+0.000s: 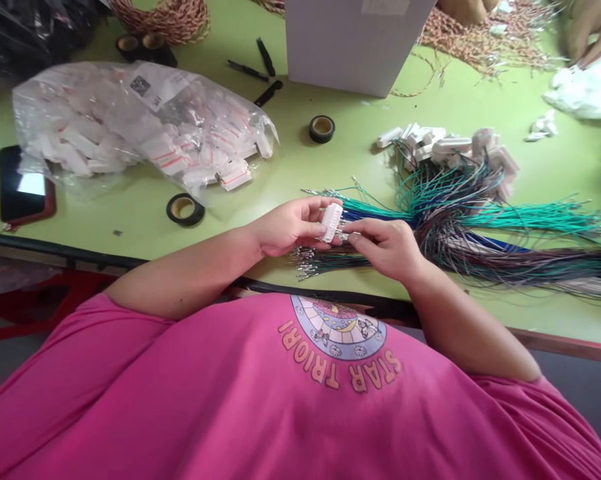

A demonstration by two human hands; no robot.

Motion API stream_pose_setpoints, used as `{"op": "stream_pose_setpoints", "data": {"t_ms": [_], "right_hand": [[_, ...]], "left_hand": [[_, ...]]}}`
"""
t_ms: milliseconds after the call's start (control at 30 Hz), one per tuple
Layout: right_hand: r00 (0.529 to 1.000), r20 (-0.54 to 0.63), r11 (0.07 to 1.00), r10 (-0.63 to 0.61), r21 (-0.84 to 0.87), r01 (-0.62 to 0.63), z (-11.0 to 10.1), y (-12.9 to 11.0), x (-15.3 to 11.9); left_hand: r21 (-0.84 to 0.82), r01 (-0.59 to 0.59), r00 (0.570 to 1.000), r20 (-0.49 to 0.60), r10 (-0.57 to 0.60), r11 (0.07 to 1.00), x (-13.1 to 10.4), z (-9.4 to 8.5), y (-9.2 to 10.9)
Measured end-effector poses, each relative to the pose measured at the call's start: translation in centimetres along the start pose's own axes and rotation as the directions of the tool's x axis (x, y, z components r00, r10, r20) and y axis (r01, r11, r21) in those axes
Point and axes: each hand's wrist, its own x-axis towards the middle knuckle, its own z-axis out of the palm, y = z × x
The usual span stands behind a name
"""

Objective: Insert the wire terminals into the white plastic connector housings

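My left hand [293, 227] grips a white plastic connector housing [332, 223] between thumb and fingers, tilted over the table's near part. Close against its right side, my right hand [387, 245] is closed in a pinch; a wire end seems to be at the fingertips, but it is too small to make out surely. Under and beside both hands lie bundles of green, blue and dark wires [480, 257] with bare metal terminals [307, 263] at their left ends. Behind my right hand, several white connector housings [445, 145] sit on wires in a heap.
A clear bag of white housings [145, 127] lies at left, beside a phone [26, 183]. Black tape rolls [185, 209], small knives [269, 93] and a grey box [353, 47] stand farther back. Another person's hand [593, 30] is at the far right, near a white bag [587, 90].
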Motion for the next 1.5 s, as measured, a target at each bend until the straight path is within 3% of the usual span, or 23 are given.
{"op": "stream_pose_setpoints", "data": {"t_ms": [167, 367, 567, 733, 867, 1067, 1267, 1500], "right_hand": [[0.976, -0.094, 0.948, -0.194, -0.274, 0.162, 0.0, 0.0, -0.3], [0.971, -0.093, 0.929, -0.222, -0.324, 0.181, 0.5, -0.3, -0.6], [0.967, -0.019, 0.860, -0.253, -0.462, 0.217, 0.7, -0.1, -0.7], [0.972, 0.108, 0.817, -0.208, -0.527, 0.234, 1.5, -0.1, -0.8], [0.970, 0.163, 0.841, -0.183, -0.485, 0.240, 2.2, 0.0, -0.8], [0.989, 0.052, 0.930, -0.136, -0.339, 0.145, 2.1, 0.1, -0.7], [0.993, 0.065, 0.945, -0.097, -0.308, 0.112, 2.6, -0.2, -0.4], [0.994, 0.111, 0.999, 0.006, 0.043, -0.011, -0.7, 1.5, 0.9]], "left_hand": [[-0.040, 0.000, 1.000, 0.002, 0.000, 0.999, 0.3, -0.2, -0.1], [-0.067, 0.024, 1.000, -0.016, -0.025, 0.997, 0.2, 0.1, -0.1], [-0.014, 0.012, 0.999, -0.051, -0.013, 1.000, 0.2, 0.4, -0.3], [0.122, -0.050, 0.994, -0.088, 0.061, 0.991, 0.3, 0.7, -0.8], [0.219, -0.061, 0.995, -0.068, 0.078, 0.974, 0.2, 0.7, -1.2], [0.284, -0.097, 0.989, -0.079, 0.124, 0.954, 0.2, 0.8, -1.0], [0.264, -0.084, 0.988, -0.104, 0.115, 0.961, 0.4, 1.1, -1.4], [0.307, -0.113, 0.984, -0.095, 0.148, 0.945, 0.2, 0.1, 0.0]]}}
